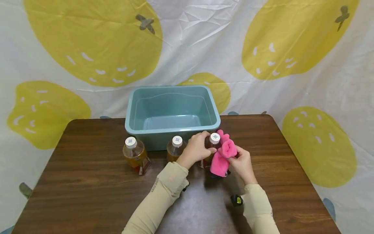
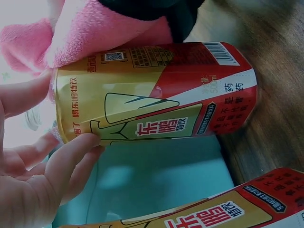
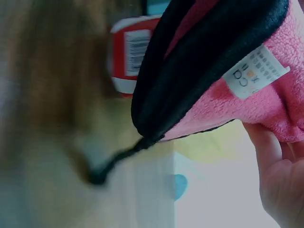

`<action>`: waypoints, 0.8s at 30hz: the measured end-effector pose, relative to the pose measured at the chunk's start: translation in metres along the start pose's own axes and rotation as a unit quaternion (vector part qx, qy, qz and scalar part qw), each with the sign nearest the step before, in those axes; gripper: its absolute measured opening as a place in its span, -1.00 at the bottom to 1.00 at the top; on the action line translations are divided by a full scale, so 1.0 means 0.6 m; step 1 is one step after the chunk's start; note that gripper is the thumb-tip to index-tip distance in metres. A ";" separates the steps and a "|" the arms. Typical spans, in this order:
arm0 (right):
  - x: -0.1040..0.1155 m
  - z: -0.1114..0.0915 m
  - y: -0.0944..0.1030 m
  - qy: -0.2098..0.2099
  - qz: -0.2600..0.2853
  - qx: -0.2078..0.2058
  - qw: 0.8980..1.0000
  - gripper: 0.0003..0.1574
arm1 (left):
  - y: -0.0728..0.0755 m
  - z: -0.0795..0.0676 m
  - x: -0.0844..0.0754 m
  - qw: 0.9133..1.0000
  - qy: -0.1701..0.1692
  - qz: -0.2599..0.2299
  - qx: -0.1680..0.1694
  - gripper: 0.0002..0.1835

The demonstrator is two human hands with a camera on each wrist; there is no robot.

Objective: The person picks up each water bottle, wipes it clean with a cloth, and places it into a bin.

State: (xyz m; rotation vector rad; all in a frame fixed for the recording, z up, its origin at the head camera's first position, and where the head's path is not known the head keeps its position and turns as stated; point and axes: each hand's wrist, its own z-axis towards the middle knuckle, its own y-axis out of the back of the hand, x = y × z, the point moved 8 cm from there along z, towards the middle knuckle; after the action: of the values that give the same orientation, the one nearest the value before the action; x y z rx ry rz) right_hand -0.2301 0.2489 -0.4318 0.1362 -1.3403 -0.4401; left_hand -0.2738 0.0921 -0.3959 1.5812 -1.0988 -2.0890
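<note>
Both hands are at the rightmost drink bottle [image 1: 215, 138], which stands upright with a white cap. My left hand [image 1: 196, 148] grips it around the upper part, thumb and fingers on opposite sides. Its gold-and-red label [image 2: 156, 99] fills much of the left wrist view. With my right hand [image 1: 243, 164] I pinch a pink plush cloth item [image 1: 219, 164] with thick black trim, a black cord and a white tag [image 3: 255, 71]. The pink item hangs right against the bottle's right side and partly covers it. What kind of article it is, I cannot tell.
A blue-green plastic tub [image 1: 172, 131] stands behind the bottles at the table's back edge. Two similar bottles stand left of my hands, a middle bottle [image 1: 174, 151] and a left bottle [image 1: 136, 159]. The brown wooden table [image 1: 87, 182] meets a lemon-print curtain [image 1: 198, 42].
</note>
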 end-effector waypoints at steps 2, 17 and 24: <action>-0.022 -0.006 -0.007 -0.002 -0.010 0.003 1.000 -0.74 | 0.000 0.000 0.000 1.000 -0.002 0.000 -0.001 -0.50; -0.095 -0.031 -0.038 0.002 -0.071 -0.001 0.997 -0.74 | -0.003 -0.005 -0.001 1.000 0.000 -0.017 0.006 -0.47; -0.082 -0.047 -0.027 -0.004 -0.077 -0.002 0.997 -0.71 | -0.013 -0.007 -0.014 1.000 0.003 -0.006 -0.011 -0.45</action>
State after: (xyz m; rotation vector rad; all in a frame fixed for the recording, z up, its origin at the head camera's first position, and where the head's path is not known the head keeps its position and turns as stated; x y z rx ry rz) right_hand -0.2150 0.2488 -0.4889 0.2360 -1.3410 -0.5722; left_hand -0.2655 0.1009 -0.3963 1.5865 -1.0619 -2.0961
